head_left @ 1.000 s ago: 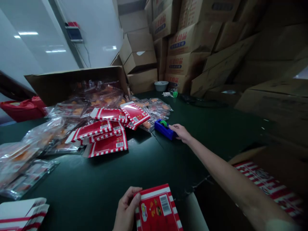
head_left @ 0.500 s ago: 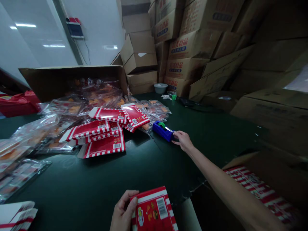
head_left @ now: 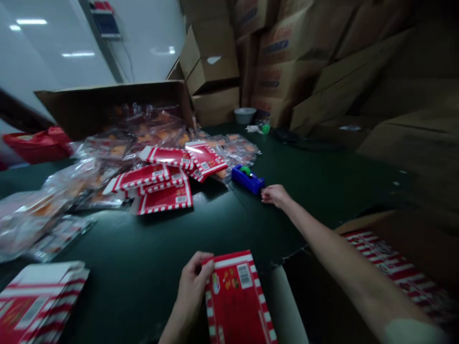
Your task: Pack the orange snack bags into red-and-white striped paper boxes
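My left hand (head_left: pixel 194 282) grips the upper left edge of a red flat box (head_left: pixel 238 298) with white stripes, a barcode and food pictures. That box tilts toward me at the table's near edge. Out to the right, my right hand (head_left: pixel 275 196) has its fingers pinched together at the near end of a blue tape dispenser (head_left: pixel 248 179). A green core shows in the dispenser, which stands on the dark green table (head_left: pixel 150 258). Whatever is between the right fingertips is too small to make out.
Several matching red boxes (head_left: pixel 165 198) lie piled mid-table, before clear-bagged orange items (head_left: pixel 150 131) spilling from a carton (head_left: pixel 64 107). Folded boxes (head_left: pixel 39 296) are stacked at lower left. An open carton of striped boxes (head_left: pixel 387 263) stands right; big cartons (head_left: pixel 283 71) rise behind.
My right fingers have closed together at the dispenser's end and drawn slightly toward me. My left hand has raised the red box, showing more of it. The view has tipped down.
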